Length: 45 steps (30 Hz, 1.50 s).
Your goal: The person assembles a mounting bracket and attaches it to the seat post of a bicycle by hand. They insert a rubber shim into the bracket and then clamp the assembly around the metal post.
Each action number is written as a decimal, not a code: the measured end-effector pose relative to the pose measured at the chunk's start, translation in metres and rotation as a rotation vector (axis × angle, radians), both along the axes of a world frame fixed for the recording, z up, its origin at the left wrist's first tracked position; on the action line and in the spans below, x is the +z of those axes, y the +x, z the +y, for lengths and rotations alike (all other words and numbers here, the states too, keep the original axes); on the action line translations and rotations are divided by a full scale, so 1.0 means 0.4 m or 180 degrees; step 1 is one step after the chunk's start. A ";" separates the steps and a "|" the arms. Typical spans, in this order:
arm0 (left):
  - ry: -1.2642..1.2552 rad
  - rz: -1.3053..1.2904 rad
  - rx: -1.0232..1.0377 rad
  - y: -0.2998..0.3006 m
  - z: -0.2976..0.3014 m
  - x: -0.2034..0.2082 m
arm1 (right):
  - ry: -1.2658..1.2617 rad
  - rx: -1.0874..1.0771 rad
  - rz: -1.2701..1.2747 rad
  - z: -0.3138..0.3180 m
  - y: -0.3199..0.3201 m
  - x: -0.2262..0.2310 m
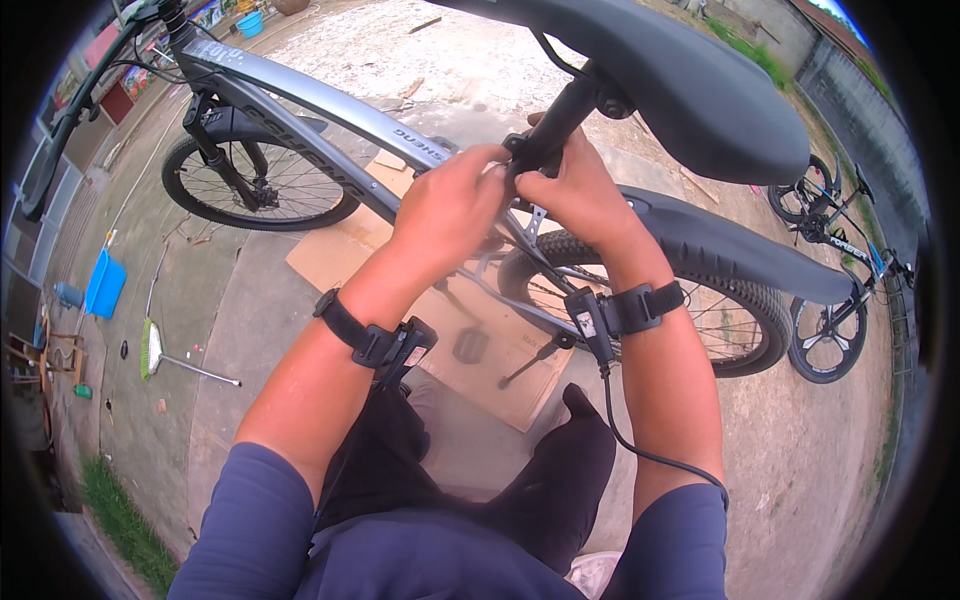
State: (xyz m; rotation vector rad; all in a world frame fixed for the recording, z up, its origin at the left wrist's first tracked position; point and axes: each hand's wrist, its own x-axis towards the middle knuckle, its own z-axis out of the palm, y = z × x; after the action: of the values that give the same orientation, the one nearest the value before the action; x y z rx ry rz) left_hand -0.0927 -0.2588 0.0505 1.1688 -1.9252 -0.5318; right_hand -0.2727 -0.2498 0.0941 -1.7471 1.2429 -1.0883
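Observation:
A grey mountain bike (300, 95) stands across in front of me, its black saddle (690, 80) at the upper right. Beneath the saddle, both my hands meet at the black seat post (572, 112). My left hand (448, 205) has its fingers curled in against a small black clamp (516, 146) on the post's near left side. My right hand (580, 195) is closed around the post from the right, thumb bent toward the left fingers. Between the hands, the fingertips partly cover the clamp. Just below lies the rear tyre (740, 330) under a black mudguard (740, 245).
Flattened cardboard (475, 345) lies under the bike. To the left are a green-bristled broom (150, 348) and a blue dustpan (105, 285). Another bike (830, 325) stands near the wall at right. A cable (640, 450) runs along my right forearm from its strapped device.

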 end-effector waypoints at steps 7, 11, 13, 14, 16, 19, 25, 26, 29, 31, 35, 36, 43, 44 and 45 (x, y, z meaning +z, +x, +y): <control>0.0449 -0.0002 -0.0002 -0.019 -0.004 0.040 | -0.0082 -0.0104 -0.0070 -0.009 -0.008 -0.013; 0.0105 -0.0109 0.0032 -0.014 -0.016 0.027 | -0.0242 -0.0091 0.0064 -0.011 -0.009 -0.011; -0.0095 -0.0119 0.0043 -0.014 -0.019 0.016 | -0.0432 -0.0091 0.0155 -0.010 -0.010 -0.009; -0.0159 -0.0189 0.0022 -0.015 -0.019 0.014 | -0.0549 -0.0099 0.0218 -0.009 -0.012 -0.006; -0.0275 -0.0334 -0.0009 -0.013 -0.016 0.013 | -0.0481 -0.0209 0.0511 -0.011 -0.022 0.006; -0.0186 -0.0568 0.0011 -0.017 -0.023 0.018 | -0.0374 -0.0498 0.0880 -0.017 -0.079 0.029; 0.0632 0.0006 -0.0076 -0.013 0.013 0.017 | -0.0870 -0.0701 0.0656 0.078 -0.118 0.012; 0.0947 0.0516 -0.0161 -0.009 0.015 -0.008 | -0.0949 -0.0856 0.0801 0.111 -0.120 0.011; 0.1574 0.1450 -0.0563 0.026 0.087 -0.039 | -0.1011 -0.0851 0.0831 0.221 -0.099 0.017; 0.2006 0.1705 -0.0863 0.030 0.150 -0.035 | -0.1016 -0.0827 0.0836 0.295 -0.087 0.010; 0.2573 0.2032 -0.1399 0.065 0.270 -0.047 | -0.1367 -0.0890 0.0609 0.371 -0.046 -0.048; 0.2557 0.2098 -0.1467 0.076 0.299 -0.052 | -0.1287 -0.0913 0.0570 0.403 -0.017 -0.031; 0.2551 0.3041 -0.1479 0.117 0.406 -0.030 | -0.1951 -0.0829 0.1126 0.493 0.035 -0.033; 0.2441 0.3173 -0.1413 0.119 0.411 -0.025 | -0.1992 -0.0826 0.1032 0.504 0.045 -0.029; 0.2410 0.3219 -0.1385 0.122 0.417 -0.021 | -0.2042 -0.0823 0.0942 0.515 0.056 -0.024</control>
State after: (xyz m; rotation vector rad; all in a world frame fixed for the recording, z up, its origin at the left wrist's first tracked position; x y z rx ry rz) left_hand -0.0440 -0.0919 0.0422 0.6177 -1.0518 -1.7918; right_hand -0.2502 -0.0439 0.0844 -2.3358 1.4261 -1.5435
